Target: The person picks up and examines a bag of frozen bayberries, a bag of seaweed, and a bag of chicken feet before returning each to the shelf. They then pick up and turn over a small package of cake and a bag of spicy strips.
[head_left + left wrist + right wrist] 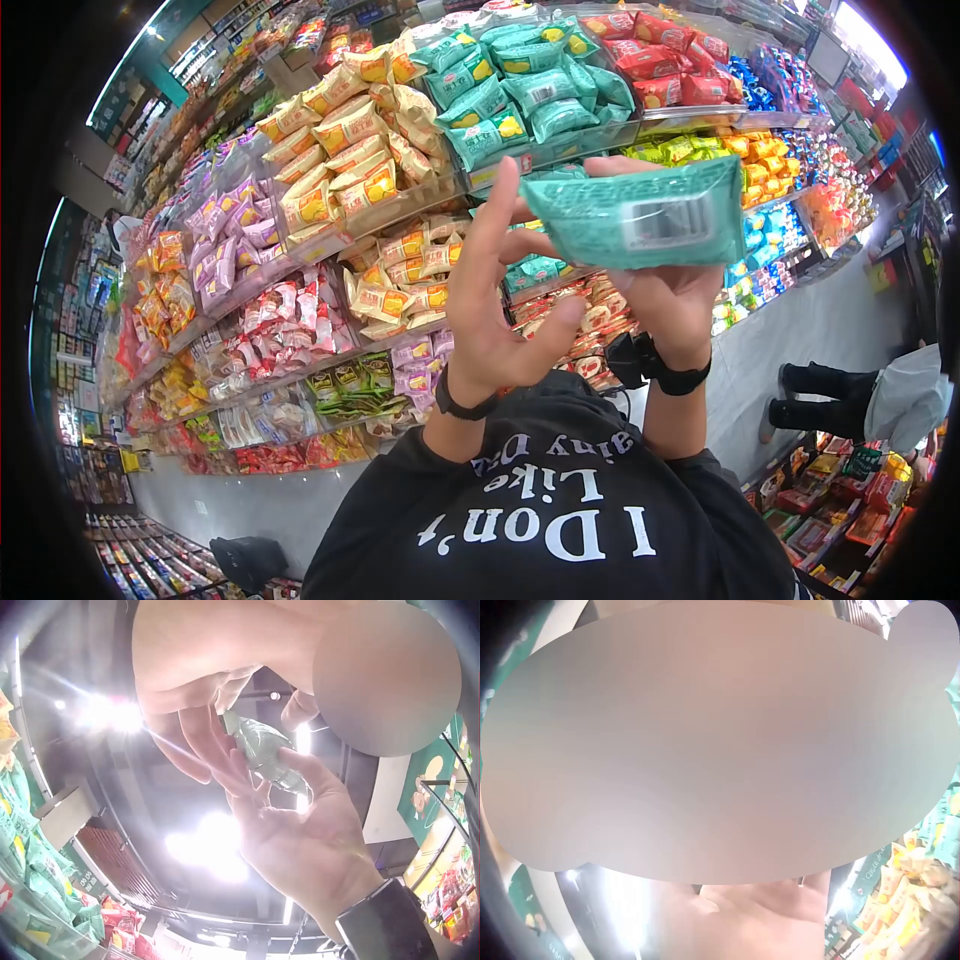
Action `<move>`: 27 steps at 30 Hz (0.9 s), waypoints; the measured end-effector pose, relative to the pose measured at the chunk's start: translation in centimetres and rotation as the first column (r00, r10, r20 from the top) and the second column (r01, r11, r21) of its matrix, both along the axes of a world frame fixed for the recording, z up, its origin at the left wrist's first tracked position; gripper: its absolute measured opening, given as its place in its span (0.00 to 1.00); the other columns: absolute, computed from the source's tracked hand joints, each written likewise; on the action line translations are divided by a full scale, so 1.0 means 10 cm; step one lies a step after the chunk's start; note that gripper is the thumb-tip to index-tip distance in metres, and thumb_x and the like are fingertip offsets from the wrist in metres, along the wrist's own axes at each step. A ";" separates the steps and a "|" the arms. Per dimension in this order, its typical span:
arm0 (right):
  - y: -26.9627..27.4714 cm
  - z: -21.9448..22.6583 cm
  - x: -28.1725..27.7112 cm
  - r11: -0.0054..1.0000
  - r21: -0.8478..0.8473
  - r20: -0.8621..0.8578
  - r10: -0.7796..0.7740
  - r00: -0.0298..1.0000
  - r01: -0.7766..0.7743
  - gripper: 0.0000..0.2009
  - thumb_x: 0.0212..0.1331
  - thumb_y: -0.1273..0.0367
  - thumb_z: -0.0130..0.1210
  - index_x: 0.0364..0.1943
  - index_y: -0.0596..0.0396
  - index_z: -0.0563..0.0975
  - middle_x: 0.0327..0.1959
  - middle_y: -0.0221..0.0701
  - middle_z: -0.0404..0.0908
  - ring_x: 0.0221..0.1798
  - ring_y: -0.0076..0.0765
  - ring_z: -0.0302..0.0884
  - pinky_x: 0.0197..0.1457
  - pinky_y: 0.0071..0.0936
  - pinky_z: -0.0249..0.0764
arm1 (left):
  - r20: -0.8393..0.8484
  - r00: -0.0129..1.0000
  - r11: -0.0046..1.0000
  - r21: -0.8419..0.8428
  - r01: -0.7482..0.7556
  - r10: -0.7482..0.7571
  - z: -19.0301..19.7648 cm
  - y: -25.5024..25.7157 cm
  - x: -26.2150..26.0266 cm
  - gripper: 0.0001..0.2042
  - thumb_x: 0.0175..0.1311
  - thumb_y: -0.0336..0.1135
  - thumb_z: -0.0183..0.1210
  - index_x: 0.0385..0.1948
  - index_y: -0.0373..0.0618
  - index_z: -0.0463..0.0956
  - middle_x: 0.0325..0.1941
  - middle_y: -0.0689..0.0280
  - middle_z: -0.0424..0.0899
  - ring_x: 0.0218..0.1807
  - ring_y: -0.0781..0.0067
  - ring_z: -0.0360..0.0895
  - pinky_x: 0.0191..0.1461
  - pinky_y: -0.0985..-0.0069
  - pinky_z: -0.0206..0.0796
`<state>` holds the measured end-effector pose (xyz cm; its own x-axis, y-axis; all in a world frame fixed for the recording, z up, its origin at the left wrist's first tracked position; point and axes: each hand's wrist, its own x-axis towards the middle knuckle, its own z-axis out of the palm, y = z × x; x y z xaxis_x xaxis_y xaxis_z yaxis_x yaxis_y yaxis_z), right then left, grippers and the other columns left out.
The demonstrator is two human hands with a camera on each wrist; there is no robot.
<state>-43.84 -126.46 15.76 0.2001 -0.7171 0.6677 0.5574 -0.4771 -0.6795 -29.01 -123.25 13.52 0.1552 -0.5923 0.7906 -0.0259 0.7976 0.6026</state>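
A green, shiny snack packet (640, 215) with a white barcode label is held up in front of the shelves. The right hand (675, 305) grips it from below and behind, its fingers partly hidden by the packet. Beside the packet's left end is the left hand (500, 300), fingers extended and thumb apart; some fingertips reach behind that end. From below, the left wrist view has the packet (266, 754) between the right hand (307, 847) and the left hand's fingers (206, 742). A blurred patch covers most of the right wrist view, with skin (742, 922) below it.
Tiered shelves hold cream packets (350, 130), green packets (540, 80), red packets (665, 60) and purple packets (235, 225). Grey floor (790, 330) lies at the right, where a person's dark-clad legs (830, 400) show. More goods (830, 510) fill a display at lower right.
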 end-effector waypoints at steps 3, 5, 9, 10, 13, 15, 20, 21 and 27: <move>-0.01 -0.04 -0.01 0.993 0.109 0.033 -0.055 0.998 0.051 0.39 0.46 0.85 0.61 0.63 0.53 0.54 0.59 0.52 0.72 0.63 0.47 0.73 0.63 0.43 0.73 | 0.092 0.995 0.996 0.083 0.016 -0.024 -0.04 0.00 0.03 0.38 0.54 0.25 0.65 0.69 0.33 0.57 0.53 0.50 0.79 0.45 0.70 0.82 0.48 0.75 0.73; -0.10 -0.18 -0.02 0.985 0.125 0.095 -0.132 0.987 0.120 0.40 0.45 0.85 0.63 0.64 0.54 0.55 0.59 0.49 0.72 0.63 0.44 0.72 0.65 0.43 0.71 | 0.155 0.988 0.992 0.115 -0.044 0.026 -0.06 -0.05 0.07 0.35 0.55 0.23 0.62 0.68 0.32 0.58 0.53 0.51 0.78 0.40 0.71 0.83 0.49 0.75 0.72; -0.33 -0.31 -0.26 0.950 0.216 0.065 -0.246 0.967 0.227 0.31 0.55 0.79 0.60 0.64 0.59 0.60 0.55 0.40 0.75 0.58 0.37 0.74 0.62 0.34 0.70 | -0.071 0.997 0.942 0.332 0.037 -0.015 -0.16 -0.13 0.22 0.24 0.62 0.24 0.56 0.61 0.31 0.65 0.51 0.51 0.80 0.39 0.71 0.83 0.49 0.73 0.72; -0.41 -0.37 -0.32 0.928 0.217 -0.050 -0.298 0.953 0.302 0.29 0.58 0.74 0.59 0.63 0.61 0.61 0.52 0.38 0.76 0.56 0.33 0.75 0.59 0.30 0.71 | -0.174 0.982 0.910 0.391 0.137 -0.073 -0.24 -0.18 0.33 0.22 0.64 0.26 0.56 0.61 0.32 0.66 0.51 0.53 0.80 0.39 0.72 0.82 0.48 0.74 0.73; -0.63 -0.75 -0.48 0.787 0.028 -0.582 -0.489 0.650 0.617 0.25 0.56 0.74 0.61 0.59 0.56 0.69 0.47 0.35 0.78 0.47 0.32 0.76 0.52 0.29 0.72 | -0.227 0.967 0.820 0.527 0.224 -0.118 -0.50 -0.32 0.52 0.17 0.68 0.31 0.55 0.55 0.33 0.70 0.49 0.54 0.81 0.41 0.73 0.82 0.46 0.74 0.74; -0.75 -1.09 -0.57 0.765 -0.238 -0.692 -0.566 0.448 0.599 0.23 0.52 0.75 0.61 0.55 0.54 0.73 0.47 0.35 0.78 0.48 0.38 0.75 0.53 0.32 0.72 | -0.204 0.969 0.757 0.609 0.238 -0.140 -0.71 -0.40 0.56 0.16 0.68 0.31 0.56 0.53 0.32 0.71 0.48 0.55 0.81 0.42 0.72 0.82 0.46 0.74 0.74; -0.87 -1.52 -0.56 0.782 -0.447 -0.769 -0.584 0.260 0.434 0.21 0.41 0.81 0.59 0.45 0.53 0.75 0.47 0.35 0.74 0.53 0.49 0.67 0.56 0.40 0.69 | 0.437 0.899 0.782 0.556 -0.280 0.011 -1.25 -0.57 0.34 0.16 0.58 0.36 0.65 0.46 0.43 0.76 0.48 0.62 0.80 0.47 0.66 0.79 0.49 0.69 0.71; -0.90 -1.58 -0.54 0.774 -0.468 -0.767 -0.596 0.239 0.427 0.21 0.40 0.81 0.58 0.44 0.53 0.75 0.47 0.35 0.74 0.53 0.49 0.68 0.56 0.41 0.69 | 0.580 0.814 0.817 0.448 -0.362 0.042 -1.31 -0.59 0.30 0.17 0.56 0.36 0.66 0.47 0.43 0.76 0.49 0.62 0.79 0.49 0.65 0.78 0.51 0.68 0.69; -1.16 -1.99 -0.49 0.681 -0.644 -0.700 -0.708 0.090 0.349 0.21 0.38 0.82 0.56 0.41 0.51 0.74 0.46 0.34 0.73 0.51 0.48 0.68 0.56 0.42 0.67 | 0.843 0.514 0.837 0.162 -0.524 0.158 -1.73 -0.71 0.15 0.16 0.50 0.33 0.68 0.43 0.47 0.78 0.52 0.65 0.75 0.58 0.59 0.69 0.58 0.63 0.61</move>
<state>-48.72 -138.04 -4.16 0.3901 -0.7546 0.5277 -0.7502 -0.5927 -0.2930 -27.50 -130.30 -3.80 -0.1476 -0.8856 0.4404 -0.8405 0.3470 0.4161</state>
